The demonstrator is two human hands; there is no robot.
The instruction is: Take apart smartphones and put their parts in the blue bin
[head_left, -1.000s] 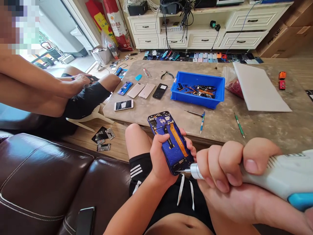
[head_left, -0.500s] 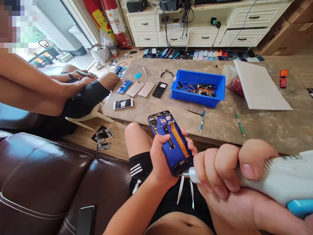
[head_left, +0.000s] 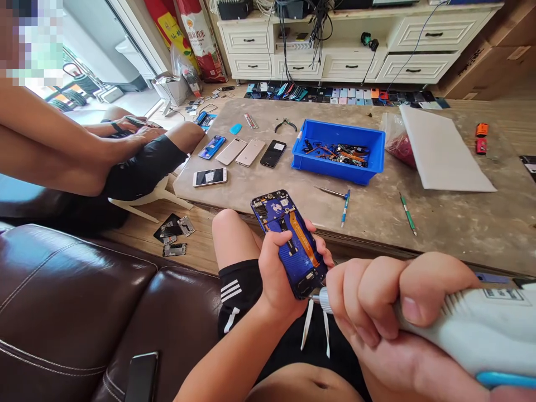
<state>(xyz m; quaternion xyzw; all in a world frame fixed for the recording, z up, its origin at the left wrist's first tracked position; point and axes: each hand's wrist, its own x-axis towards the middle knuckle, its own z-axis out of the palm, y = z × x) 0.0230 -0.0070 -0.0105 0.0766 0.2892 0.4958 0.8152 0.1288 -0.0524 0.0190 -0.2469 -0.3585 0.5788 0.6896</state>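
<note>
My left hand (head_left: 278,271) is wrapped round an opened smartphone (head_left: 293,262), thumb across its inner side and fingertips along the far edge. The phone is tilted; its blue interior, an orange flex cable (head_left: 303,240) and small boards show. In my right hand (head_left: 389,301) is a white electric screwdriver (head_left: 481,318) with a blue part on its body. Its metal tip meets the phone's lower end, near the corner; whether it sits in a screw is too small to tell. The table in front holds a blue parts bin (head_left: 339,174) and several phones.
A blue pen-like tool (head_left: 345,208) and a green one (head_left: 407,214) lie near the table's front edge. Pliers (head_left: 285,125), a white foam sheet (head_left: 446,156) and toy cars (head_left: 481,138) lie farther back. A co-worker (head_left: 138,167) sits at left. A black phone (head_left: 142,377) rests on the sofa.
The screwdriver and my right hand have shifted slightly left and down in view, the tip staying at the phone's lower end. My left hand keeps its hold on the phone.
</note>
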